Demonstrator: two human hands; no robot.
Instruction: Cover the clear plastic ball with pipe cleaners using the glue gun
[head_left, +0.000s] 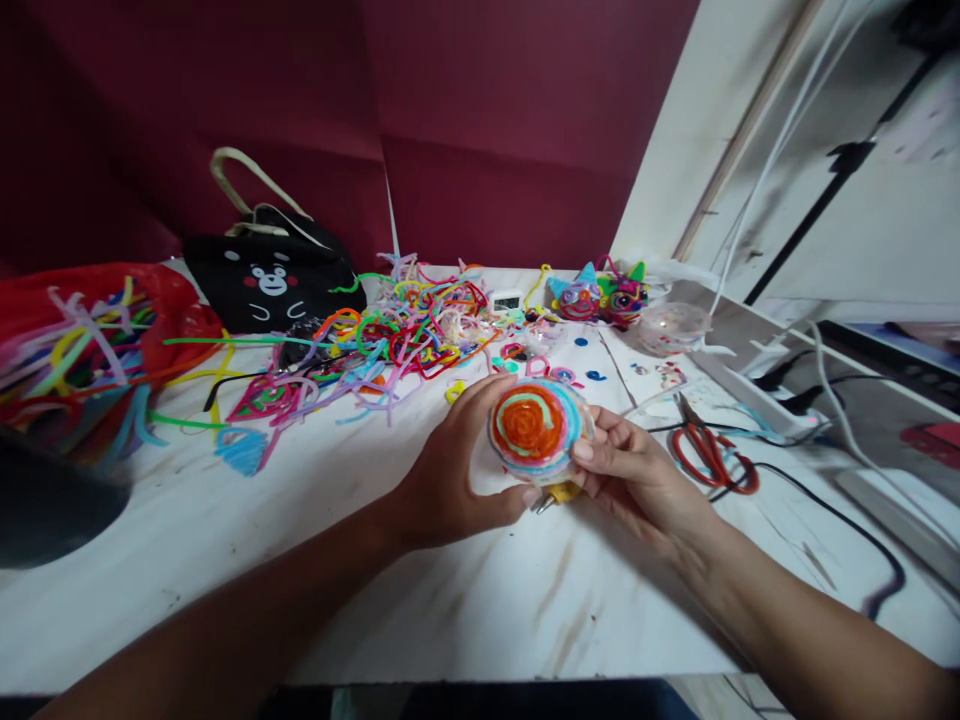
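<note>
A round ornament (531, 425) of coiled pipe cleaners, orange in the middle with mint, pink and blue rings around it, is held up over the table. A clear rim shows at its edge. My left hand (450, 465) curves round its left side, thumb below and fingers behind. On the right, my right hand (634, 470) pinches the rim between thumb and fingers. Just under the ornament, by my right fingers, a yellow piece with a pointed metal tip (559, 494) shows; most of it is hidden, and I cannot tell whether that hand grips it.
Loose pipe cleaners (420, 330) lie heaped at the back, with more in a red bag (180, 310) at left. A black bag (274, 275) stands behind. Orange-handled scissors (705, 455), a cable (832, 500), a clear bowl (675, 328) and two colourful figures (581, 295) are on the right.
</note>
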